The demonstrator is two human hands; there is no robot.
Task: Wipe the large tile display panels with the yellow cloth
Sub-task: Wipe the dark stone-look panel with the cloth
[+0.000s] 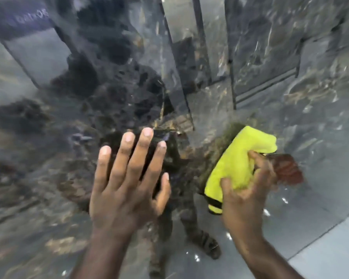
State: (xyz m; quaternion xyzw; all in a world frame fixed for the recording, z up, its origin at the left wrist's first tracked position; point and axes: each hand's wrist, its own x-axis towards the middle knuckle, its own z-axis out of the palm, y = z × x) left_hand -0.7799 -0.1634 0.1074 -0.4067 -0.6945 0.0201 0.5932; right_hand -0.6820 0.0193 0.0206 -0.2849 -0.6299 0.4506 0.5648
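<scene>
A large glossy dark marble tile panel fills most of the view, with reflections on its surface. My left hand lies flat against it, fingers straight and spread. To its right, my right hand grips a bunched yellow cloth and holds it against the same panel. The cloth has a dark band near its lower edge. A reddish reflection of the hand shows in the tile just right of the cloth.
More dark tile panels stand behind in upright metal frames. A lighter grey floor shows at the lower right past the panel's edge. The image is blurred by motion.
</scene>
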